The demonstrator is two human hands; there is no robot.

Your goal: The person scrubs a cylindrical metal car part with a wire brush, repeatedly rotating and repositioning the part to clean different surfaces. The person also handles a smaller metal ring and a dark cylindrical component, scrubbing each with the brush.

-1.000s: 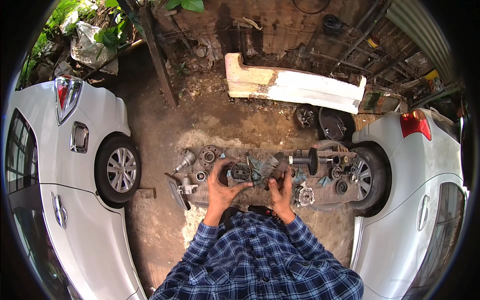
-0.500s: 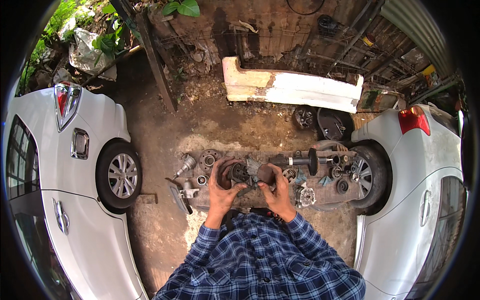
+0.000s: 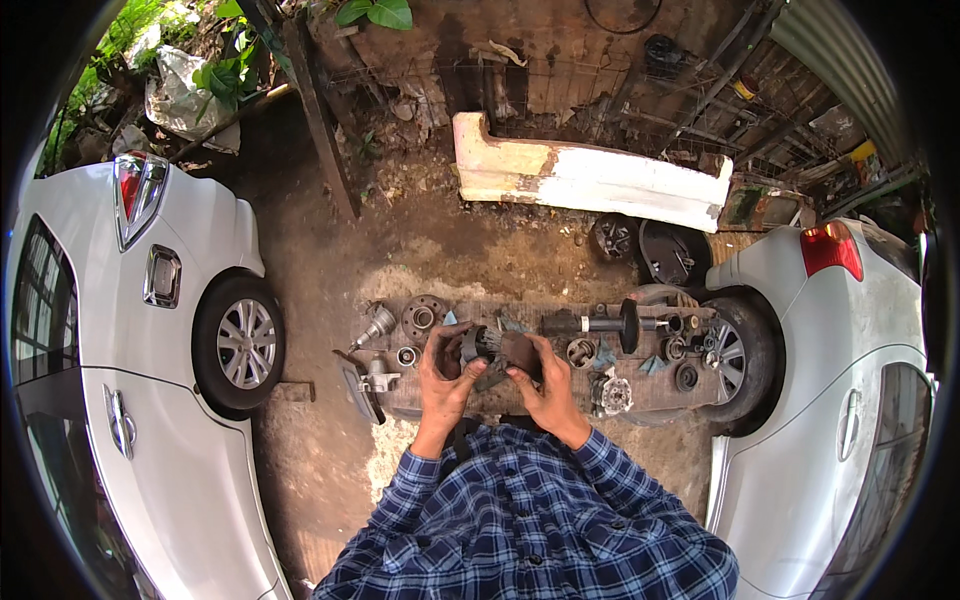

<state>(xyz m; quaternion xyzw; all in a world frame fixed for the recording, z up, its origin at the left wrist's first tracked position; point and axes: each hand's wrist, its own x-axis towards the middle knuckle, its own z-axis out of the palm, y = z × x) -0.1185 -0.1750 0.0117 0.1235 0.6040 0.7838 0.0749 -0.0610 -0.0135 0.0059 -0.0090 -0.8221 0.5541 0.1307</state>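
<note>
My left hand point(image 3: 440, 388) is closed around a dark cylindrical metal part point(image 3: 482, 343) with a slotted or ribbed side. In my right hand point(image 3: 552, 390) is a rust-brown piece point(image 3: 518, 350), pinched between thumb and fingers and held up against the cylinder's right side. Its exact kind I cannot make out. Both hands are raised over a worn wooden board point(image 3: 460, 402). Left of them lie a round hub flange point(image 3: 423, 315), a metal joint with a shaft point(image 3: 379, 323) and a bearing ring point(image 3: 407, 356). A shock absorber point(image 3: 600, 323) and a silver casting point(image 3: 611, 393) lie on the right.
A silver car point(image 3: 170, 420) stands to the left, another silver car point(image 3: 800, 400) to the right, its wheel point(image 3: 738, 350) at the board's end. Beyond the board are black tubs point(image 3: 672, 255) and a long white body panel point(image 3: 590, 175). Blue rags point(image 3: 652, 364) lie among the parts.
My right hand has brought the brown piece left and turned it, so that it now meets the cylinder. The cylinder has tilted slightly in my left hand.
</note>
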